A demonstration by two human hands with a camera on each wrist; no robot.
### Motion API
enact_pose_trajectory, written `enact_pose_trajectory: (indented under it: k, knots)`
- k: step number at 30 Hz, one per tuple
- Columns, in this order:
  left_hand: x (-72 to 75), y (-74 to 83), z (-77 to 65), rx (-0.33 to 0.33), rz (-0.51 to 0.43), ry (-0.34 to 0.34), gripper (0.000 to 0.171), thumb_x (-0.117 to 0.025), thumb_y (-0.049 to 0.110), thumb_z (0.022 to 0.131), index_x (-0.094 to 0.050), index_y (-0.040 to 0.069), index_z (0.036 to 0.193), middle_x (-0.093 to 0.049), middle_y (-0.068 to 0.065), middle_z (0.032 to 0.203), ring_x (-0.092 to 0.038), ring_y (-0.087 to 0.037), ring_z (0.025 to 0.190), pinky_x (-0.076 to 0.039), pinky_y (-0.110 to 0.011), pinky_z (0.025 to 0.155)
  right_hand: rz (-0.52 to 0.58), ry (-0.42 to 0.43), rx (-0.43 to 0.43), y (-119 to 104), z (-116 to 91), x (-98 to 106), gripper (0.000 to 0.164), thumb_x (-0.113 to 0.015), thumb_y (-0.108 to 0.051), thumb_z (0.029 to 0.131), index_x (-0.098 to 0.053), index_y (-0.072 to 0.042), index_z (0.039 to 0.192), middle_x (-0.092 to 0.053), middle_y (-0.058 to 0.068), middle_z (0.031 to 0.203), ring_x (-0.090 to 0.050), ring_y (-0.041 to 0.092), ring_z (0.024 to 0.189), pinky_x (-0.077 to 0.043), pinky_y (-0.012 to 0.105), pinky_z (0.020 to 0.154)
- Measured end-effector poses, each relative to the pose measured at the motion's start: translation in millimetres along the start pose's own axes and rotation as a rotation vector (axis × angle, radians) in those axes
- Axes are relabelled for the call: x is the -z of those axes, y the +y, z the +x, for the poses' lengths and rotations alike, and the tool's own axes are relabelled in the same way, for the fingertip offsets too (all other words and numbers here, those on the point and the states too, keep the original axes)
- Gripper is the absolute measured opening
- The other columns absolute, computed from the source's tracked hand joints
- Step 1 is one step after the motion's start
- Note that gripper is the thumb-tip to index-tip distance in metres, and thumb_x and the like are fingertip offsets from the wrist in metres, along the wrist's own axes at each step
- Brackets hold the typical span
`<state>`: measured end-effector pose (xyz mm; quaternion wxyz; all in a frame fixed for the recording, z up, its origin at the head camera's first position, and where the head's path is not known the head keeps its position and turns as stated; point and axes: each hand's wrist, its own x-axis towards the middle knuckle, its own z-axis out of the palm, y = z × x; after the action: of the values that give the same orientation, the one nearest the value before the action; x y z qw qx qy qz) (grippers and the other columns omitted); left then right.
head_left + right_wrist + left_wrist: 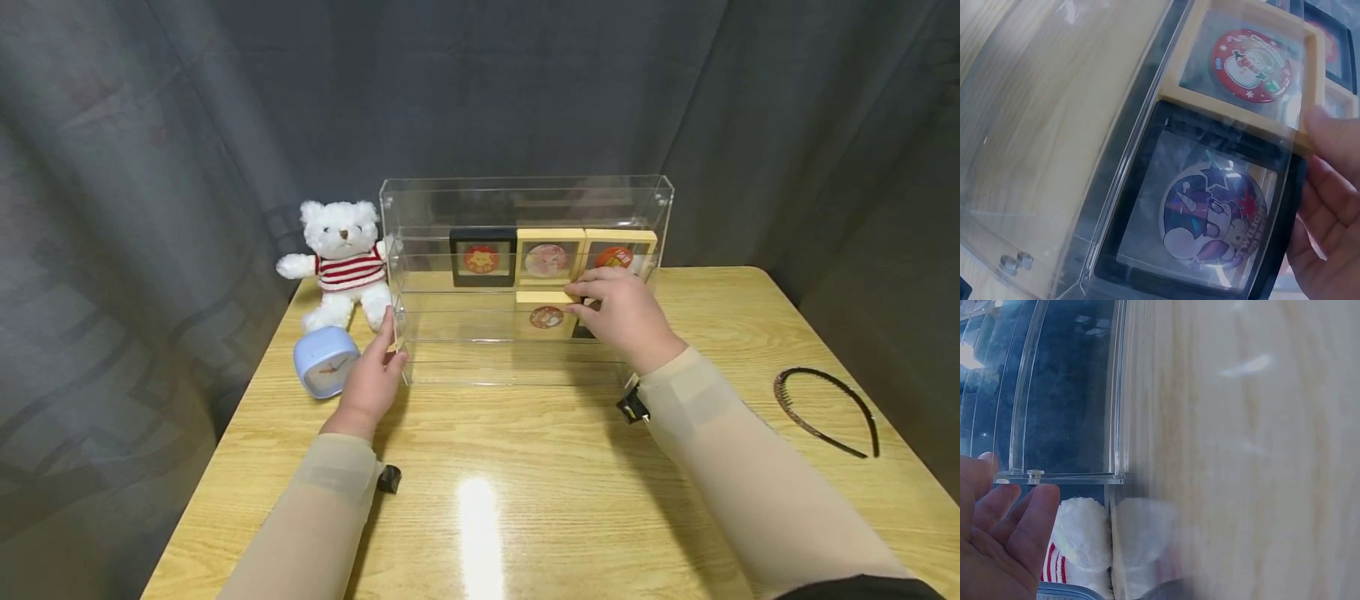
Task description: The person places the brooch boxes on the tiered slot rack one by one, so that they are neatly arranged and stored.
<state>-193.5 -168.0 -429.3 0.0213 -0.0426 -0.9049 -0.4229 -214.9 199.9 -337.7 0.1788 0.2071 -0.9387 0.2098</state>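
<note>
A clear acrylic display shelf stands on the table. My left hand rests against its left side panel, fingers extended, and the fingertips touch the panel in the left wrist view. On the middle tier sits a yellow badge frame with a snowman badge. Directly beside it is a black badge frame holding a purple unicorn badge. My right hand reaches over the top, its curled fingers gripping the black frame's upper edge, near the yellow frame's corner. In the head view that hand hides most of the black frame.
On the tier above stand another black frame and two yellow frames, one at the middle and one at the right. Left of the shelf are a white teddy bear and a blue clock. A dark headband lies at the right.
</note>
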Motion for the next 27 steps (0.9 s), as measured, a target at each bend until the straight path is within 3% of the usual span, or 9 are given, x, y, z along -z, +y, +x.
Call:
enact_pose_trajectory:
  k: [5, 10, 14, 17, 20, 24, 27]
  knots:
    - [0.1, -0.3, -0.1, 0.007, 0.0, -0.011, 0.078, -0.051, 0.016, 0.105, -0.001, 0.042, 0.158, -0.035, -0.017, 0.155, -0.052, -0.039, 0.125, -0.044, -0.053, 0.101, 0.109, 0.002, -0.037, 3, -11, 9, 0.043, -0.081, -0.014, 0.084, -0.07, -0.01, 0.125, -0.062, 0.007, 0.126, -0.052, 0.03, 0.119, -0.045, 0.048, 0.098]
    - [0.6, -0.2, -0.8, 0.021, -0.009, -0.021, 0.077, -0.05, 0.018, 0.105, -0.001, 0.044, 0.157, -0.033, -0.017, 0.156, -0.051, -0.038, 0.126, -0.043, -0.053, 0.102, 0.172, 0.068, -0.085, 8, -28, 23, 0.053, -0.082, -0.019, 0.085, -0.063, -0.013, 0.134, -0.055, 0.008, 0.134, -0.045, 0.032, 0.129, -0.037, 0.054, 0.105]
    - [0.8, 0.0, -0.5, 0.023, -0.013, -0.025, 0.076, -0.05, 0.018, 0.106, 0.0, 0.045, 0.157, -0.033, -0.016, 0.156, -0.05, -0.038, 0.127, -0.042, -0.053, 0.103, 0.192, 0.108, -0.149, 17, -46, 33, 0.058, -0.078, -0.026, 0.088, -0.056, -0.013, 0.14, -0.053, 0.01, 0.137, -0.047, 0.031, 0.127, -0.039, 0.054, 0.101]
    - [0.7, 0.5, -0.2, 0.023, -0.018, -0.023, 0.076, -0.05, 0.019, 0.106, 0.0, 0.045, 0.157, -0.033, -0.016, 0.156, -0.05, -0.038, 0.128, -0.041, -0.054, 0.104, 0.189, 0.09, -0.213, 28, -59, 37, 0.062, -0.076, -0.033, 0.09, -0.053, -0.01, 0.143, -0.054, 0.012, 0.133, -0.05, 0.032, 0.119, -0.04, 0.053, 0.097]
    - [0.6, 0.5, 0.0, 0.027, -0.022, -0.02, 0.076, -0.05, 0.019, 0.106, -0.001, 0.046, 0.157, -0.033, -0.015, 0.157, -0.049, -0.038, 0.128, -0.041, -0.054, 0.104, 0.16, -0.019, -0.304, 42, -72, 38, 0.074, -0.072, -0.046, 0.09, -0.047, -0.008, 0.147, -0.051, 0.018, 0.134, -0.047, 0.038, 0.12, -0.039, 0.059, 0.097]
    - [-0.1, -1.0, 0.1, 0.035, -0.017, -0.016, 0.077, -0.051, 0.02, 0.106, 0.0, 0.049, 0.156, -0.033, -0.014, 0.157, -0.05, -0.038, 0.128, -0.041, -0.053, 0.104, 0.119, -0.269, -0.446, 61, -91, 32, 0.1, -0.066, -0.064, 0.085, -0.029, -0.003, 0.155, -0.038, 0.028, 0.146, -0.035, 0.05, 0.13, -0.036, 0.068, 0.096]
    - [-0.6, -1.8, 0.1, 0.033, -0.01, -0.013, 0.077, -0.051, 0.021, 0.105, 0.001, 0.051, 0.154, -0.033, -0.014, 0.157, -0.05, -0.038, 0.128, -0.041, -0.053, 0.105, 0.096, -0.417, -0.511, 74, -106, 23, 0.111, -0.067, -0.068, 0.082, -0.023, 0.004, 0.155, -0.028, 0.035, 0.15, -0.027, 0.056, 0.133, -0.034, 0.071, 0.096]
